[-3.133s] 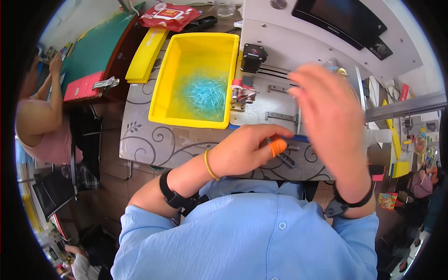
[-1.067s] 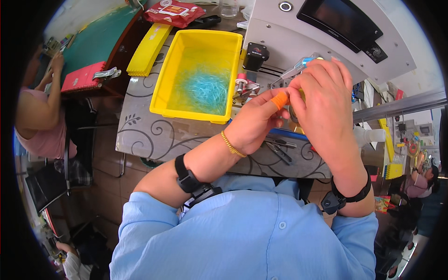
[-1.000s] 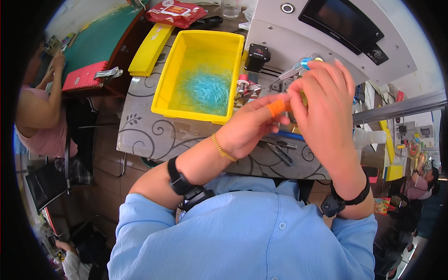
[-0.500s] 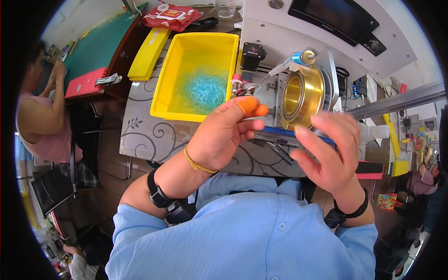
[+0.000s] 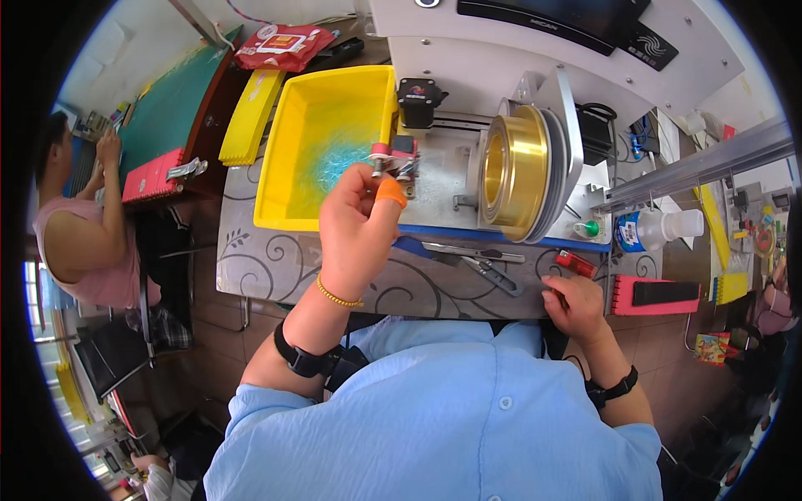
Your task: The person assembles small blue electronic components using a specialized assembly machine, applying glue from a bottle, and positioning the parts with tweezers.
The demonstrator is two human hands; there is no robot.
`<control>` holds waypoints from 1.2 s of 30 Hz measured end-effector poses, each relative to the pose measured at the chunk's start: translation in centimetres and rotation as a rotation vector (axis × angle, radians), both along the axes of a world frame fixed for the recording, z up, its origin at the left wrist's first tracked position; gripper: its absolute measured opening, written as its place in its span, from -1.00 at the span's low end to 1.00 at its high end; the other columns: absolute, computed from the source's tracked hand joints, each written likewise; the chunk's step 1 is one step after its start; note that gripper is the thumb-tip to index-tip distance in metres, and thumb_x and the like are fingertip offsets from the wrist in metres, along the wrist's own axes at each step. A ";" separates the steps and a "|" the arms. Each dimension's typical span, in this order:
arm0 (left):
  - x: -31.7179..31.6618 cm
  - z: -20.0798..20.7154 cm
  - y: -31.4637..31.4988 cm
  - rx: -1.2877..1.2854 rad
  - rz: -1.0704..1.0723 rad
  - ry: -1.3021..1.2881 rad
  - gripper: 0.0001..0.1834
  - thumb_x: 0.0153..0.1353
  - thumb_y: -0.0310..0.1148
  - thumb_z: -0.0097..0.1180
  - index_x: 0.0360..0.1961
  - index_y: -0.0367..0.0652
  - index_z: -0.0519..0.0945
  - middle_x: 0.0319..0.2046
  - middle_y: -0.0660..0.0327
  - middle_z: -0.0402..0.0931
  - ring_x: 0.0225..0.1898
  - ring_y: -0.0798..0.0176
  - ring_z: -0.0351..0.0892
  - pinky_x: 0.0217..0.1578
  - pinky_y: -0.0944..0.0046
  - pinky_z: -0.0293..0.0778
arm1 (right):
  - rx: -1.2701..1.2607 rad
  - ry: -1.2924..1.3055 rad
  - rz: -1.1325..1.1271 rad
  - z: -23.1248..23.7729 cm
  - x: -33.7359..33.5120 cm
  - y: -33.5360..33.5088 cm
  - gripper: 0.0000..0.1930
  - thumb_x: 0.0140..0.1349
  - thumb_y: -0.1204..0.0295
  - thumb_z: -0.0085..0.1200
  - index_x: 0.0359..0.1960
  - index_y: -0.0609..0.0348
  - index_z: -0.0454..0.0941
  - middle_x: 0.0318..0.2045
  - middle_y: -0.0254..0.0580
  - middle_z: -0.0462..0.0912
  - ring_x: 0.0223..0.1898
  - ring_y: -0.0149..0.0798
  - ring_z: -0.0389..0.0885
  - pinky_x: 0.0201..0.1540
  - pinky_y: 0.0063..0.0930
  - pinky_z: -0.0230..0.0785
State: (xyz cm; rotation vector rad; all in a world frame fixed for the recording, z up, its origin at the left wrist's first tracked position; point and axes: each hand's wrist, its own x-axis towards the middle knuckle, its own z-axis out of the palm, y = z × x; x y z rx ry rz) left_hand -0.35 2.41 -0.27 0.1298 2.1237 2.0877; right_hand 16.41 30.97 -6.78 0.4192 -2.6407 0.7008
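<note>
A red-and-metal fixture (image 5: pixel 381 149) sits on the silver machine bed (image 5: pixel 443 179) beside a yellow bin (image 5: pixel 288 221) as the left hand (image 5: pixel 355 238) closes in, fingers bunched, any pinch impossible to tell. The work looks like fine handling, calling for steady fingertips; the right hand (image 5: pixel 577 306), loosely curled with nothing visible in it, is near a red lighter (image 5: pixel 576 264).

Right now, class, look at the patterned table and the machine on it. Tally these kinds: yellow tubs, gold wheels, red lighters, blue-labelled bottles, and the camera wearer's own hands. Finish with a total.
Yellow tub: 1
Gold wheel: 1
Red lighter: 1
Blue-labelled bottle: 1
Wearer's left hand and right hand: 2
Total: 6
</note>
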 end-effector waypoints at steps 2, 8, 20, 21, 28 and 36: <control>-0.2 -0.6 0.1 -0.025 -0.006 0.063 -0.96 0.15 -0.55 -0.01 -0.34 -0.25 0.44 -0.49 0.29 0.47 -0.62 0.52 0.37 -0.63 0.48 0.32 | -0.030 0.011 -0.042 -0.2 0.3 -0.1 -0.77 -0.01 0.46 0.28 -0.27 0.07 0.60 -0.55 -0.23 0.58 -0.57 -0.16 0.53 -0.50 -0.33 0.38; -0.3 -2.0 0.5 -0.009 0.030 0.217 -0.72 0.23 -0.48 -0.04 -0.02 -0.24 0.48 -0.47 0.30 0.42 -0.54 0.49 0.36 -0.54 0.47 0.33 | -0.008 0.029 -0.060 -0.8 0.5 -0.1 -0.75 0.04 0.35 0.30 -0.23 0.03 0.59 -0.51 -0.24 0.61 -0.51 -0.16 0.59 -0.47 -0.30 0.44; -3.8 -5.3 -1.8 0.031 -0.009 0.305 -0.61 0.22 -0.33 0.09 0.01 -0.35 0.50 -0.16 0.09 0.53 -0.28 0.26 0.48 -0.29 0.35 0.42 | -0.070 0.255 -0.151 -2.5 0.3 -0.4 -0.84 0.21 0.29 0.09 -0.43 0.03 0.43 -0.62 -0.27 0.46 -0.54 -0.19 0.53 -0.46 -0.29 0.36; -3.9 -5.5 -2.1 0.034 -0.024 0.307 -0.61 0.22 -0.33 0.09 0.01 -0.35 0.50 -0.16 0.09 0.53 -0.28 0.26 0.48 -0.29 0.35 0.42 | -0.074 0.260 -0.145 -2.5 0.2 -0.5 -0.84 0.21 0.30 0.09 -0.44 0.03 0.41 -0.62 -0.26 0.45 -0.55 -0.17 0.53 -0.47 -0.28 0.35; -1.6 -2.5 0.9 0.044 0.001 0.368 -0.63 0.19 -0.36 0.10 -0.02 -0.37 0.52 -0.11 0.04 0.55 -0.16 0.17 0.53 -0.13 0.26 0.44 | -0.086 0.290 -0.136 -3.1 0.3 -0.3 -0.82 0.19 0.31 0.11 -0.45 0.05 0.39 -0.65 -0.24 0.43 -0.57 -0.14 0.51 -0.51 -0.26 0.34; -1.6 -3.1 -2.5 -0.012 0.108 0.335 -0.52 0.25 -0.25 0.06 0.14 -0.28 0.44 -0.14 0.16 0.50 -0.21 0.27 0.41 -0.22 0.35 0.29 | -0.081 0.249 -0.072 -2.4 -1.2 -1.4 -0.85 0.17 0.29 0.15 -0.42 0.02 0.46 -0.61 -0.30 0.45 -0.54 -0.23 0.52 -0.47 -0.32 0.37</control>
